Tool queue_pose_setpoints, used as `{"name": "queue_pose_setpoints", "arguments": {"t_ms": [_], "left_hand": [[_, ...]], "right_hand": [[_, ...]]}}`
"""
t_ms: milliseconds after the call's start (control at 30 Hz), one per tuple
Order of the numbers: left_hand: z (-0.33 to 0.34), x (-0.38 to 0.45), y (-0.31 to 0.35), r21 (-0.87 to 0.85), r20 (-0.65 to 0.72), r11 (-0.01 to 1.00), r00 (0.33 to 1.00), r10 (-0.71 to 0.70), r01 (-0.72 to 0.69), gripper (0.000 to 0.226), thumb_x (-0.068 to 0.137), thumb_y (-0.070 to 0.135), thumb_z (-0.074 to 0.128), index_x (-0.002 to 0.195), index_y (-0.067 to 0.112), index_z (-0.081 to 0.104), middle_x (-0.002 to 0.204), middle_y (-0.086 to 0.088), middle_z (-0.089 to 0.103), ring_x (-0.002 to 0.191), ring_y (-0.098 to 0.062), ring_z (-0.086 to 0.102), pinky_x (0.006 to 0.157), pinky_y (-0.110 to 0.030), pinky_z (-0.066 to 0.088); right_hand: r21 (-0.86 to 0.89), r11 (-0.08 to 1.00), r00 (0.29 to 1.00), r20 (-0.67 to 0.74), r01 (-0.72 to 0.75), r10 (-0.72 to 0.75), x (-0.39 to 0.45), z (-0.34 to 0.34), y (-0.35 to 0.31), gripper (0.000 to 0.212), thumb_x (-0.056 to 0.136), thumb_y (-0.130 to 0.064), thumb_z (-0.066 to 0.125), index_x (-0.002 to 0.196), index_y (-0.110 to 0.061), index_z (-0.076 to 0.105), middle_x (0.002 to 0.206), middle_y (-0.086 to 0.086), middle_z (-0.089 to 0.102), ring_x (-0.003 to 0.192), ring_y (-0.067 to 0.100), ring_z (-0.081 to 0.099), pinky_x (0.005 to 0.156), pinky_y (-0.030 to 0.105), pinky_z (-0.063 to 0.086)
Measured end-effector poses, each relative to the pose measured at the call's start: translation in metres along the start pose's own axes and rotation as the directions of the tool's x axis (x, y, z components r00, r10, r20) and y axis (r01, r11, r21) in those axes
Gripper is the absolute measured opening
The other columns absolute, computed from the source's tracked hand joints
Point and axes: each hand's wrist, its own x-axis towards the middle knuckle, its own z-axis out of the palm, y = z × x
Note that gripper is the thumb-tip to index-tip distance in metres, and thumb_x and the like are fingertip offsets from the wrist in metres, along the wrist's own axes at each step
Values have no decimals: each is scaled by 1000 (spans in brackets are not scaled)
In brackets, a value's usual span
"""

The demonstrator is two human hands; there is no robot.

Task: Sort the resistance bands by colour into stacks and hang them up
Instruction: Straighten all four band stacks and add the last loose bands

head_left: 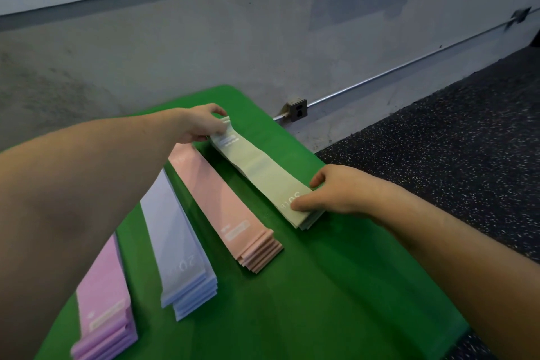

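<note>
Several stacks of flat resistance bands lie side by side on a green surface (292, 301). The pale green stack (260, 174) is furthest right. My left hand (201, 123) pinches its far end, and my right hand (330, 193) grips its near end, thumb on top. To its left lie the salmon pink stack (225, 207), the light blue stack (181, 248) and the pink-purple stack (102, 301). My left forearm hides the far ends of the blue and pink-purple stacks.
A grey wall (175, 47) rises just behind the green surface, with a metal outlet box (297, 109) and conduit low on it. Dark speckled rubber floor (453, 140) lies to the right.
</note>
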Motion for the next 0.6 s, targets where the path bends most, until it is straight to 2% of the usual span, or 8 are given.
{"name": "queue_pose_setpoints", "arguments": {"t_ms": [100,133,267,367,433,500,567,600], "left_hand": [[-3,1,3,27,16,997,997,77,-77,60,91,0,56,144,23,44,132,-12,48,109,-23,52,87,-27,43],[-5,0,4,25,24,995,995,97,-97,59,90,-1,57,143,23,46,131,-12,49,110,-24,53,90,-28,43],[-21,-5,6,-13,15,989,989,145,-145,53,89,-3,62,136,21,52,106,-8,54,88,-19,57,77,-27,49],[-35,-14,1,-11,39,987,986,162,-161,53,90,-6,63,136,19,52,104,-9,52,85,-20,55,75,-25,49],[-42,-23,-1,20,55,984,983,176,-177,55,92,-5,61,140,20,50,115,-11,51,95,-21,55,83,-25,47],[-49,-36,-1,36,52,979,979,199,-201,56,94,-3,60,144,18,49,124,-11,50,106,-22,54,95,-26,42],[-60,-53,-1,40,33,971,972,233,-234,52,94,-2,62,142,15,52,125,-9,54,104,-18,55,95,-24,42],[-66,-64,-1,34,17,967,967,254,-254,49,93,-2,63,139,13,55,122,-9,57,100,-16,57,91,-22,44]], "right_hand": [[-7,1000,999,39,-15,15,3,1,0,52,74,-56,78,102,-13,69,99,3,68,87,17,65,70,27,52],[4,1000,999,47,-23,23,3,1,0,54,74,-56,78,105,-12,70,100,3,68,87,17,65,71,28,52],[105,994,998,58,-16,10,-1,3,0,42,77,-46,79,100,-12,69,99,4,69,90,21,68,75,30,54],[193,981,999,36,3,-10,-6,7,-2,35,78,-36,82,99,-17,60,97,1,66,90,20,67,73,31,53],[250,968,1000,16,2,-6,-8,7,-2,40,77,-33,83,103,-18,56,98,1,63,85,17,64,72,31,52],[295,955,1000,3,-7,6,-11,8,-2,53,77,-31,84,120,-16,55,106,1,62,86,15,61,73,31,51],[279,960,1000,-11,6,-3,-15,8,-3,71,78,-31,84,138,-15,50,119,5,61,92,16,62,81,32,53],[256,966,1000,-17,27,-24,-18,8,-4,70,79,-29,83,139,-15,52,118,4,62,92,16,64,82,32,54]]}}
